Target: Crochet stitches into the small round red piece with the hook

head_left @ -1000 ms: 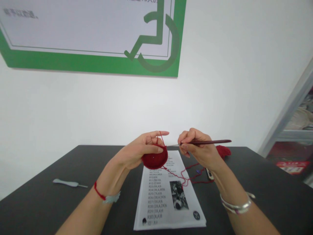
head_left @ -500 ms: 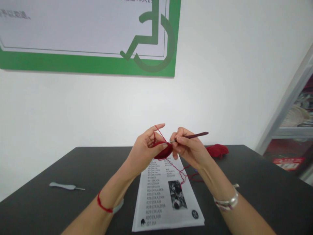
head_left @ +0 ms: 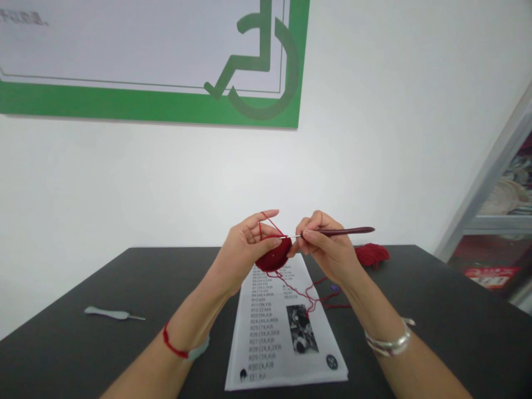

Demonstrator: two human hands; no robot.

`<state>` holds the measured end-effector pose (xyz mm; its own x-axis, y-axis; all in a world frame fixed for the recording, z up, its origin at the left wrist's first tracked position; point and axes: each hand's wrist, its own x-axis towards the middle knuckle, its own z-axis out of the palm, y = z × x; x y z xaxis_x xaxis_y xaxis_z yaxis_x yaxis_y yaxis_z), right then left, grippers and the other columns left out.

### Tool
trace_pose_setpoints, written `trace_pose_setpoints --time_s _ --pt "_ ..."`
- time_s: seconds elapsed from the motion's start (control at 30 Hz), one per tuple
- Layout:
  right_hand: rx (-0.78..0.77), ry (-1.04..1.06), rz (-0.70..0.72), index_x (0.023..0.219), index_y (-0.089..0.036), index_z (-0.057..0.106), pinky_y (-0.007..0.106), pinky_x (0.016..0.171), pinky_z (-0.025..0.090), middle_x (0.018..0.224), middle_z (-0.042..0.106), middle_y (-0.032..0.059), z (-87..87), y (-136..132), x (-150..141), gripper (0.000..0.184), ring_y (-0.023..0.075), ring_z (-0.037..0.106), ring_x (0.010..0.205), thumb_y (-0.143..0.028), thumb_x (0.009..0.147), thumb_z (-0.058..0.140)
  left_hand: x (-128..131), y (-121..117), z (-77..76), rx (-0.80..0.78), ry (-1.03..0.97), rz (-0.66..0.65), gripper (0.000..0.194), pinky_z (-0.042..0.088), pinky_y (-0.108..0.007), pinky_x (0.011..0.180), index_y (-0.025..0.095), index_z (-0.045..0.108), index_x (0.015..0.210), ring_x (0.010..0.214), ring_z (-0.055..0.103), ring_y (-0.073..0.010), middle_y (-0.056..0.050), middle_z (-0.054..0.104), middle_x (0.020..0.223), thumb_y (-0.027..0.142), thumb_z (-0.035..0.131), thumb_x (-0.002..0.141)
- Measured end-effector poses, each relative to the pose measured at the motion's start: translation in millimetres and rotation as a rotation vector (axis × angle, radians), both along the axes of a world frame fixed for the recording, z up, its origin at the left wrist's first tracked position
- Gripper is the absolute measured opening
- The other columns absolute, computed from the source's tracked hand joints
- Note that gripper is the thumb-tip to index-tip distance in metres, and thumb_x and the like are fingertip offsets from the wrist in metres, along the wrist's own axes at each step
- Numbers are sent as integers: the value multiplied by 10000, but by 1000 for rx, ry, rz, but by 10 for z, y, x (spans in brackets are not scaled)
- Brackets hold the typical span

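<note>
The left hand pinches the red crochet piece, while the right hand grips the hook nearly level, tip pointing left at the piece's top edge.

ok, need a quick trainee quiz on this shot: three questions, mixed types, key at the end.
1. Multiple choice: which hand holds the dark hook?
A) left
B) right
C) neither
2. True or false: the grey tool lies on the table, left of the sheet.
3. Fill in the colour: the left hand holds a round ____ piece.

Key:
1. B, the right hand.
2. True.
3. Red.
</note>
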<state>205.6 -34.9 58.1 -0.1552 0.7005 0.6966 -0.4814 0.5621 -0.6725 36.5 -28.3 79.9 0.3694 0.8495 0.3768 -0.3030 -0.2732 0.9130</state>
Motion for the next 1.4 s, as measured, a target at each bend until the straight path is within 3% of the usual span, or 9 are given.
trace_pose_setpoints --time_s 0.27,0.53,0.67,0.8,1.0,1.27,1.4 --pt "152 -93 -184 751 -201 581 187 510 444 657 579 -44 -50 38 86 141 72 531 563 -100 825 647 17 -17 8 20 -17 48 509 439 -202 534 115 558 1137 570 611 -100 27 685 668 115 723 655" --pt "255 -185 -345 787 -214 552 232 543 453 717 552 -42 -65 -40 34 139 88 530 603 -100 850 599 39 -22 -17 44 -19 121 491 402 -180 493 99 546 1141 527 558 -79 38 654 636 140 706 679" --pt "327 -290 -504 794 -230 507 225 518 422 718 547 -52 -56 -81 -8 152 84 506 568 -113 863 574 59 -35 -10 63 -19 170 485 396 -180 499 94 553 1136 539 549 -80 52 626 620 129 698 675" --pt "513 -427 -724 803 -239 465 217 496 403 730 544 -43 -68 -117 -77 165 89 491 559 -101 872 523 82 -58 -11 83 -22 232 461 417 -192 539 102 559 1133 557 552 -82 56 624 626 116 681 688" --pt "810 -576 -987 850 -234 463 231 573 474 751 586 -9 -138 -126 -167 159 124 584 660 -80 883 476 87 -55 -34 44 -31 282 503 437 -211 578 113 549 1171 581 564 -93 45 638 652 130 693 689" --pt "849 -513 -1090 824 -224 475 260 583 483 737 577 12 -265 -18 -276 191 151 580 677 -40 864 507 143 -70 -66 9 -71 289 485 414 -220 542 133 567 1140 560 548 -101 33 645 655 179 719 683" --pt "703 -423 -981 871 -238 510 267 597 497 768 604 13 -216 28 -263 179 149 597 672 -59 867 515 151 -74 -57 -9 -76 251 483 389 -218 538 128 569 1141 550 517 -93 47 612 619 160 721 684"
